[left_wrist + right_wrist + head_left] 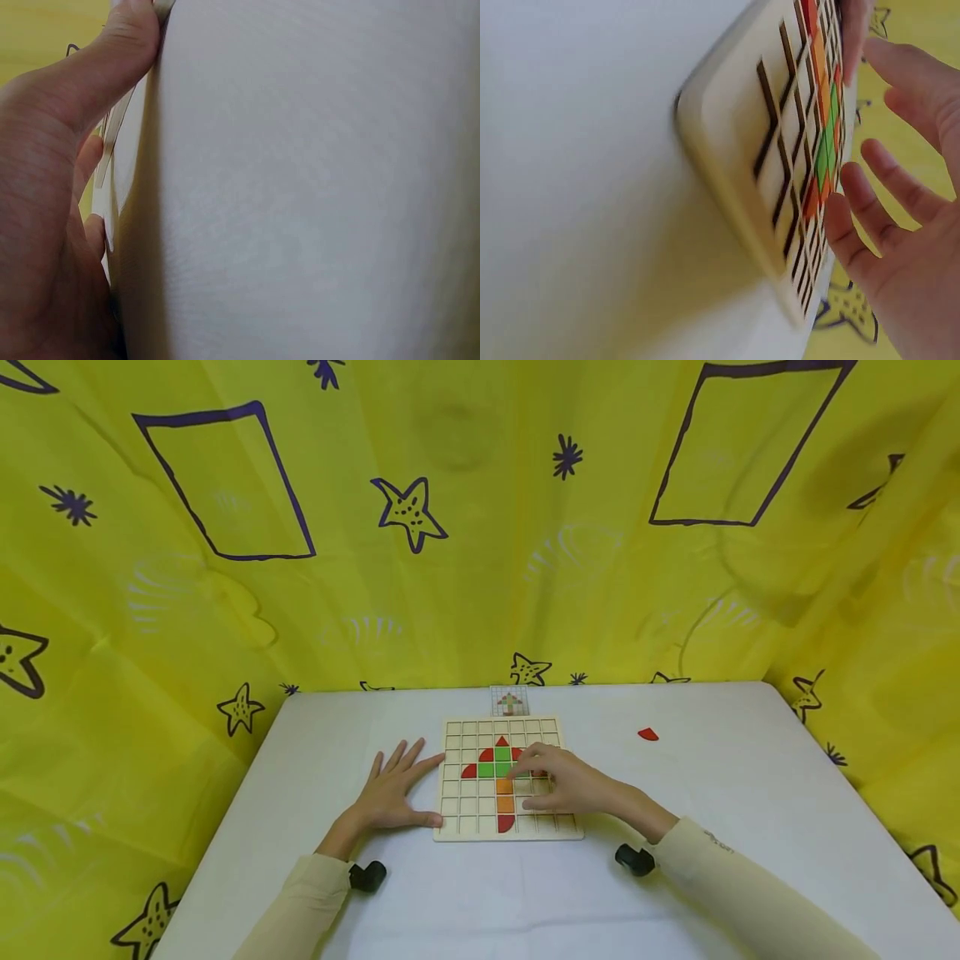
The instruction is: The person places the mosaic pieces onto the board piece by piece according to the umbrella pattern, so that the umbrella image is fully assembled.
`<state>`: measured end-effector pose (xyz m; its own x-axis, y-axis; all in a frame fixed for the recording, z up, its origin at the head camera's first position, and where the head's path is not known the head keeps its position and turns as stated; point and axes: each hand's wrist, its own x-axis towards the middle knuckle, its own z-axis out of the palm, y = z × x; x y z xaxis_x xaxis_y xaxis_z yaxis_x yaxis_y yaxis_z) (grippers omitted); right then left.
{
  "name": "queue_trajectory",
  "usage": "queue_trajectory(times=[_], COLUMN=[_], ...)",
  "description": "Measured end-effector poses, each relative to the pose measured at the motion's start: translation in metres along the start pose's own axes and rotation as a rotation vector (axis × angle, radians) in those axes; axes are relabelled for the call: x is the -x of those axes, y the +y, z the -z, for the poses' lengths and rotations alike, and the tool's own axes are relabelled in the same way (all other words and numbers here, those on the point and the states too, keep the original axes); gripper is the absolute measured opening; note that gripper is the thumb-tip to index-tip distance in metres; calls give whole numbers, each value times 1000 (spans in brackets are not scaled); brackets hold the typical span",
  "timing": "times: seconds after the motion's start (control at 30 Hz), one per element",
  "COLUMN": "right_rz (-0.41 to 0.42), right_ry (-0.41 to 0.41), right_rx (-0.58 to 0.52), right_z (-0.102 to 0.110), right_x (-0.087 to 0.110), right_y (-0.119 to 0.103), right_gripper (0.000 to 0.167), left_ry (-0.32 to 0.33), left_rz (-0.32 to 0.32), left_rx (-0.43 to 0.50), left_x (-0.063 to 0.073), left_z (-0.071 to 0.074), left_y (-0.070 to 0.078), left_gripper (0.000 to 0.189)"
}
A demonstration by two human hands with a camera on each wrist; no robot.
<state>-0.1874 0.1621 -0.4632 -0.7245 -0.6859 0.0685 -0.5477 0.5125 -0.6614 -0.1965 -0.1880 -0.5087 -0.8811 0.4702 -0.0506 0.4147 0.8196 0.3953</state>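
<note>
A pale wooden grid board (465, 827) lies on the table, holding green squares (502, 754), orange squares (506, 804) and red pieces, among them a red quarter-round (506, 822) at the bottom. My left hand (392, 793) spreads its fingers at the board's left side, thumb and index touching its edge. In the left wrist view the thumb (120, 60) reaches the board's rim. Over the right half of the board is my right hand (572, 781), thumb and fingers apart. The right wrist view shows nothing between those fingers (847, 232); the hand hides some tiles.
A small pattern card (510, 700) lies just behind the board. To the right, one loose red quarter-round piece (648, 734) rests on the white table (480, 902). A yellow patterned curtain (480, 593) stands behind the table and along its sides.
</note>
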Motion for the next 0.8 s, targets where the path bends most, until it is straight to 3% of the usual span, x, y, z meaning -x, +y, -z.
queue_trajectory(times=[0.43,0.8], right_rz=[-118,-222], right_ry=[297,442], right_rx=[6,85], right_z=[44,69], right_x=[47,81], right_y=[40,73], right_gripper=[49,48], left_ry=[2,2], left_rz=[3,1], left_rx=[0,0], left_x=[3,2], left_z=[0,0], left_y=[1,0], left_gripper=[107,106])
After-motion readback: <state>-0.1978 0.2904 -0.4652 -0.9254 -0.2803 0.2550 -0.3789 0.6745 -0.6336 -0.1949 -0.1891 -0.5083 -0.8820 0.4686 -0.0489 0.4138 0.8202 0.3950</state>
